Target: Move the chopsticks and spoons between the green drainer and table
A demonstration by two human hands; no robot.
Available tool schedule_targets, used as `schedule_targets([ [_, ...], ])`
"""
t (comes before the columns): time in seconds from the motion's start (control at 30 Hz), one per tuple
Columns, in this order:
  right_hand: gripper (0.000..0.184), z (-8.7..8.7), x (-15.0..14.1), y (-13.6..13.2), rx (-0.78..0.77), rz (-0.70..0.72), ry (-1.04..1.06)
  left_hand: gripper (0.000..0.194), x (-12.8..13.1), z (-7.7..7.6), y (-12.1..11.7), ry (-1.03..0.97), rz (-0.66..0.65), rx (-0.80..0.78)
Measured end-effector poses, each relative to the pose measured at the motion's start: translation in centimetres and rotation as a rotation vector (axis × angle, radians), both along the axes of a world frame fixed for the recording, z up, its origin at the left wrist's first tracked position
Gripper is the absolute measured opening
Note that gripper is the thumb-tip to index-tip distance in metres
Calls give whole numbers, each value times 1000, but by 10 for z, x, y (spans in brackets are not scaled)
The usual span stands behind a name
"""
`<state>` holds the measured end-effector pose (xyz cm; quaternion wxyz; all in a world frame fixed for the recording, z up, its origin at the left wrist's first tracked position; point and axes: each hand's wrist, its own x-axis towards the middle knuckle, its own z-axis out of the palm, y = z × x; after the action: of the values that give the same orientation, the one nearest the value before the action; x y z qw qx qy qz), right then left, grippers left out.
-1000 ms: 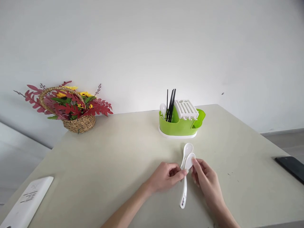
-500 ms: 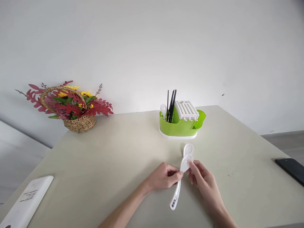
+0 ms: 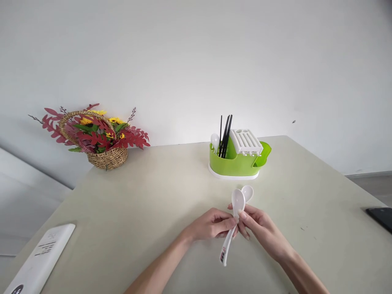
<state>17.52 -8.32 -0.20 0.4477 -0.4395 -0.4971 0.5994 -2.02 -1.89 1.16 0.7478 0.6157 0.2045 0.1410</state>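
Observation:
A white soup spoon with a printed mark near its handle end is held over the table, bowl pointing away from me. My left hand pinches its handle just below the bowl. From the other side, my right hand grips the same spoon at the neck, its thumb on top. Behind the held spoon, the bowl of a second white spoon shows; its handle is mostly hidden, and I cannot tell whether it is held or lies on the table.
Beyond my hands stands a green utensil holder with a white rack, black chopsticks and a white spoon. A flower basket sits back left, a white device front left, and a black phone at the right edge.
The front spoon has turned, its bowl moving left and away from me. My right hand has shifted from the bowl's rim to the neck. The camera view has swung slightly left.

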Motion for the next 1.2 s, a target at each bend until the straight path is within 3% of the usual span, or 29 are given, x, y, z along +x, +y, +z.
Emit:
schedule_targets([
  [0.1, 53, 15, 0, 8, 26, 45, -67, 63, 2, -7, 2, -17, 69, 8],
  [0.2, 53, 34, 1, 19, 109, 2, -132, 72, 5, -18, 4, -36, 246, 6],
  [0.37, 43, 81, 11, 40, 309, -120, -339, 71, 9, -25, 10, -92, 455, -139],
  [0.53, 34, 139, 19, 63, 567, -250, -455, 69, 9, -23, 11, -112, 467, -158],
  [0.67, 35, 170, 18, 89, 673, -320, -678, 70, 9, -20, 9, -96, 433, -161],
  [0.83, 29, 181, 15, 127, 704, -283, -969, 72, 8, -18, 8, -108, 427, -170],
  [1.2, 23, 169, 6, 175, 528, 55, -1390, 78, 7, -25, 10, -115, 383, -209],
])
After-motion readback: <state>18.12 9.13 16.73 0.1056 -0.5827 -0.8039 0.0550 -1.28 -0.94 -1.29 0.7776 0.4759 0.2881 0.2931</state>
